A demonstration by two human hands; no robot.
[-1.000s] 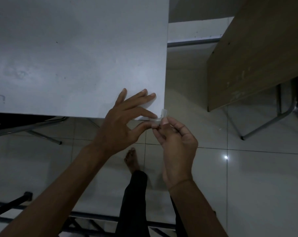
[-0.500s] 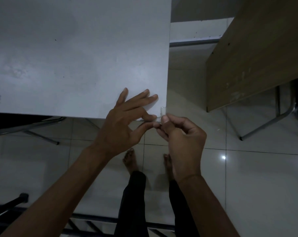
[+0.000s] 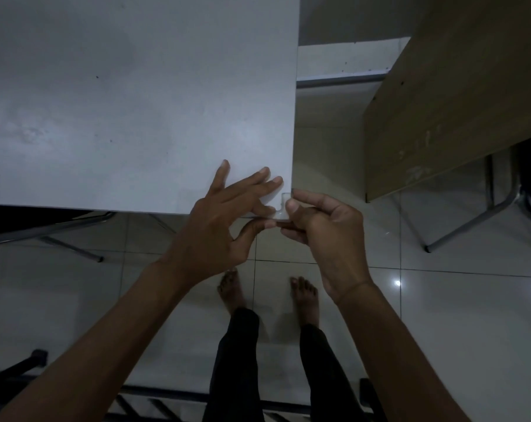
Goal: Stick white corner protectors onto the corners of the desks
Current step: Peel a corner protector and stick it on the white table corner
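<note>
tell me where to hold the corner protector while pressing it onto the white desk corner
Pinch the corner protector by its two outer faces, coming from outside the near right corner of the white desk. Its L shape wraps that corner, so only those faces are free. The right hand presses from the right side, the left hand from the near edge.

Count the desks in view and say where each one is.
2. The white desk fills the upper left, both hands working at its near right corner. The wooden desk stands at upper right. Others may lie out of frame.
</note>
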